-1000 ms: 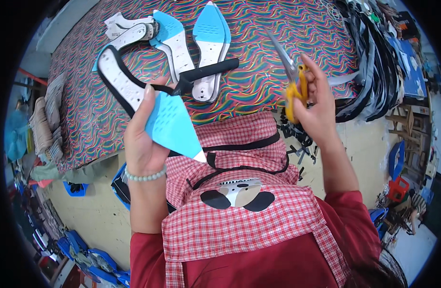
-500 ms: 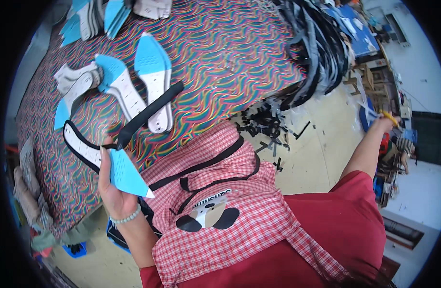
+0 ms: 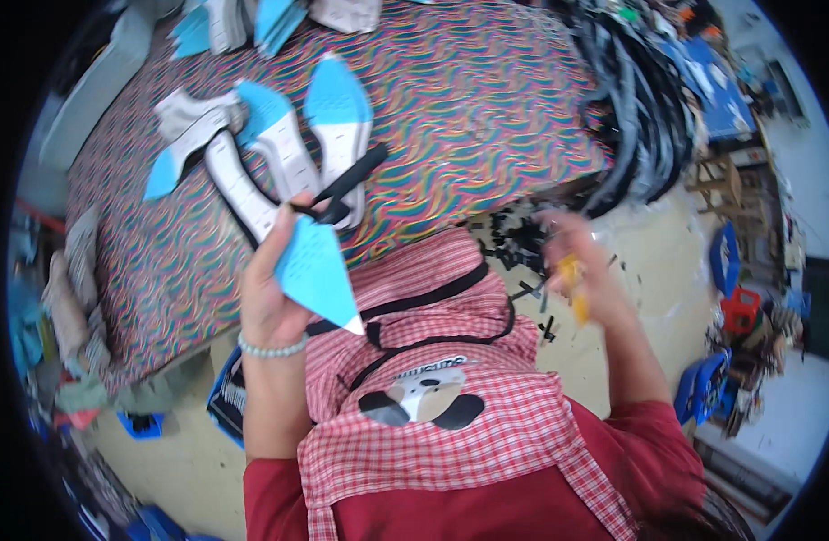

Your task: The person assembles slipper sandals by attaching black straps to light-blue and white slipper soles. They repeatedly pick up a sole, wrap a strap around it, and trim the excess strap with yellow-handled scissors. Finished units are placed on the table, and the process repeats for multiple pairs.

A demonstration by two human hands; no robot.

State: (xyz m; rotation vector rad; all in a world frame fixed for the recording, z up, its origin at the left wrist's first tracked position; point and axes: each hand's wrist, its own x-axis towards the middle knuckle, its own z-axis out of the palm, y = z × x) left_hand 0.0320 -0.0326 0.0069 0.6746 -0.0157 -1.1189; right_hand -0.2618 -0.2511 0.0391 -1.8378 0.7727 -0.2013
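My left hand (image 3: 275,293) grips a shoe insole (image 3: 315,270) with a pointed light-blue forepart, a white rear part and black edging. From its middle a loose black strip (image 3: 356,176) sticks out to the upper right, over the table. My right hand (image 3: 581,266) is blurred by motion above the floor, right of my lap. It is closed round yellow-handled scissors (image 3: 574,288), whose blades are too smeared to make out. Beyond my left hand lie stacks of similar blue-and-white insoles (image 3: 340,113), (image 3: 275,126) on the table.
A patterned cloth covers the table (image 3: 469,117). More insole stacks (image 3: 279,22) are at its far left. A bundle of black strips (image 3: 644,108) hangs over its right end. Black scraps (image 3: 514,239) litter the floor. A wooden stool (image 3: 717,180) and red stool (image 3: 741,309) stand right.
My right hand has swung in from far right toward the middle with the scissors. The left hand and its insole have risen slightly and sit further right in view, as the view has turned.
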